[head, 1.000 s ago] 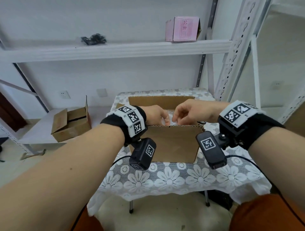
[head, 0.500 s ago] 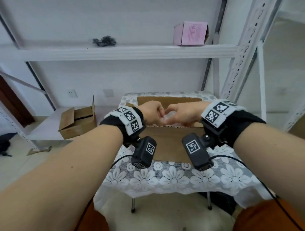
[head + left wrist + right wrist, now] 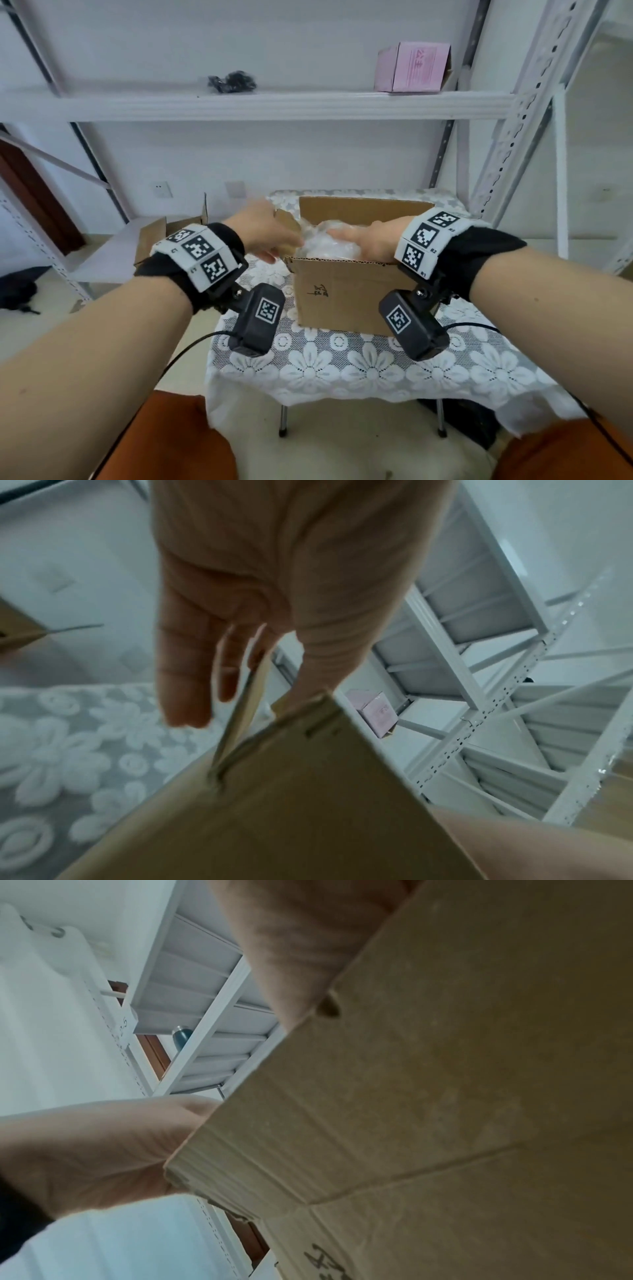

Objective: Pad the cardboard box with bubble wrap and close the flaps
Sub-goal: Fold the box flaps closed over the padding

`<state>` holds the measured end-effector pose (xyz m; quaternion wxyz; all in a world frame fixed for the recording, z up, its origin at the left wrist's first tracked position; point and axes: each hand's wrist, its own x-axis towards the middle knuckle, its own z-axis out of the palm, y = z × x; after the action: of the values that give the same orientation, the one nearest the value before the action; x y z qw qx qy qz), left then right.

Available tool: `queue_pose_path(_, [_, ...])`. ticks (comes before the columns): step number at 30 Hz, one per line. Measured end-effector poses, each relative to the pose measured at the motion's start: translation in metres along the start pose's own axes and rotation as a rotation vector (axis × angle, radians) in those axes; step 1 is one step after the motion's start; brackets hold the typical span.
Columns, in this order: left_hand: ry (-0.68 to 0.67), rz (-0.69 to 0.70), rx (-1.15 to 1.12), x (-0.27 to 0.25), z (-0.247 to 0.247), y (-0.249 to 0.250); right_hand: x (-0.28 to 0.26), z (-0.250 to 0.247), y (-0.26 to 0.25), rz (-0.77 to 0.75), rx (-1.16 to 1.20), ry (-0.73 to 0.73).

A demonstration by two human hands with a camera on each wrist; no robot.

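The cardboard box (image 3: 346,294) sits open on the table with the lace flower tablecloth (image 3: 359,363), and the bubble wrap (image 3: 325,245) lies inside it as a pale crumpled heap, its lower part hidden by the near wall. My right hand (image 3: 368,238) rests flat on the wrap with straight fingers; it grips nothing. From my right wrist the box wall fills most of the frame, so those fingers are cut off there and only the heel of the hand shows. My left hand (image 3: 263,228) is at the box's left side flap (image 3: 286,222). The left wrist view is blurred, but the flap's edge (image 3: 245,696) runs between my thumb and my fingers (image 3: 186,669), which hang nearly straight along its outer face; whether the thumb truly presses the card I cannot tell. The far flap (image 3: 363,210) stands upright.

Beyond, a second open carton (image 3: 154,233) sits on a low shelf, partly behind my left wristband. On the upper shelf (image 3: 274,104) stand a pink box (image 3: 412,66) and a dark bundle (image 3: 233,81) too small to identify.
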<state>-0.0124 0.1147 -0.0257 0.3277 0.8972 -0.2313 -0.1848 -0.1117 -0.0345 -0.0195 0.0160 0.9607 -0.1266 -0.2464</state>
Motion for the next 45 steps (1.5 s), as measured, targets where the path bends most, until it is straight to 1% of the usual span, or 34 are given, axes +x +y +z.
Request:
queue_pose_path(1, [-0.019,0.03,-0.034,0.001,0.005,-0.004,-0.001,-0.001,-0.002,0.008,-0.035,-0.006])
queue_pose_path(4, [0.064,0.153,0.014,0.006,0.016,-0.011,-0.004,-0.002,-0.004,0.016,-0.114,-0.008])
queue_pose_path(5, [0.07,0.183,0.02,0.006,0.017,-0.013,-0.003,-0.002,-0.004,0.014,-0.131,-0.009])
queue_pose_path(8, [-0.013,0.272,0.051,0.005,0.017,-0.016,-0.002,-0.003,-0.005,0.011,-0.152,-0.022])
queue_pose_path(11, [-0.12,0.312,0.185,0.007,0.015,-0.013,-0.003,-0.002,-0.007,0.013,-0.162,-0.007])
queue_pose_path(13, [-0.136,0.295,0.186,0.012,0.014,-0.013,-0.002,-0.002,-0.008,0.002,-0.16,-0.006])
queue_pose_path(16, [-0.159,0.254,0.131,0.017,0.014,-0.015,-0.001,0.0,-0.007,0.026,-0.126,-0.021])
queue_pose_path(19, [-0.211,0.264,0.084,0.019,0.014,-0.017,-0.001,0.002,-0.005,0.036,-0.086,-0.03])
queue_pose_path(23, [-0.264,0.243,0.179,0.024,0.013,-0.017,0.0,0.0,-0.006,0.025,-0.089,-0.033])
queue_pose_path(27, [-0.31,0.204,0.19,0.03,0.009,-0.012,-0.001,-0.001,-0.007,0.028,-0.091,-0.044])
queue_pose_path(30, [-0.316,0.227,0.254,0.036,0.011,-0.011,0.001,-0.001,-0.007,0.028,-0.1,-0.047])
queue_pose_path(33, [-0.325,0.24,0.261,0.035,0.018,-0.013,0.006,0.0,-0.008,0.04,-0.126,-0.058])
queue_pose_path(34, [-0.31,0.252,0.292,0.034,0.018,-0.015,0.006,0.0,-0.008,0.045,-0.127,-0.058])
queue_pose_path(35, [-0.275,0.281,0.37,0.035,0.018,-0.015,0.006,0.0,-0.008,0.044,-0.116,-0.054])
queue_pose_path(37, [-0.172,0.376,0.536,0.034,0.017,-0.015,0.003,-0.002,-0.007,0.029,-0.075,-0.045])
queue_pose_path(39, [-0.153,0.431,0.518,0.029,0.016,-0.007,0.0,-0.003,-0.005,0.015,-0.024,-0.046])
queue_pose_path(41, [-0.207,0.46,0.46,0.023,0.014,0.0,0.0,-0.001,-0.003,0.01,0.057,-0.004])
queue_pose_path(42, [-0.256,0.454,0.43,0.022,0.011,0.003,0.001,0.001,-0.002,0.018,0.132,0.051])
queue_pose_path(43, [-0.315,0.418,0.398,0.02,0.006,0.006,0.003,0.002,0.0,0.035,0.224,0.115])
queue_pose_path(45, [-0.447,0.285,0.371,0.017,-0.003,0.012,0.008,0.001,0.006,0.072,0.342,0.192])
